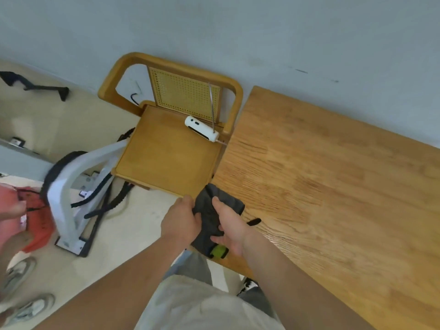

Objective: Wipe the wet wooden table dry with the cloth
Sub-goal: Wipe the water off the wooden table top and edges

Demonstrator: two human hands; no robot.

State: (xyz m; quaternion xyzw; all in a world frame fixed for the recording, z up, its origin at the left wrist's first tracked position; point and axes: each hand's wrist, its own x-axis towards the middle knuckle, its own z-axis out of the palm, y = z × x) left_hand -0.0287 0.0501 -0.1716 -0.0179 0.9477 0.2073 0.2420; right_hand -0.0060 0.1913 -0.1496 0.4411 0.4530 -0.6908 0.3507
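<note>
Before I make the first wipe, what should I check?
1. Grip on the cloth: ok; the left hand and right hand both hold it.
2. Cloth spread flat: not ok; it is bunched between the hands.
3. Cloth touching the table: cannot tell; it is over the corner edge, and any contact is hidden.
4. Wet patches located: cannot tell; no water shows on the wood.
5. White device on the chair: ok; it lies apart from the cloth.
</note>
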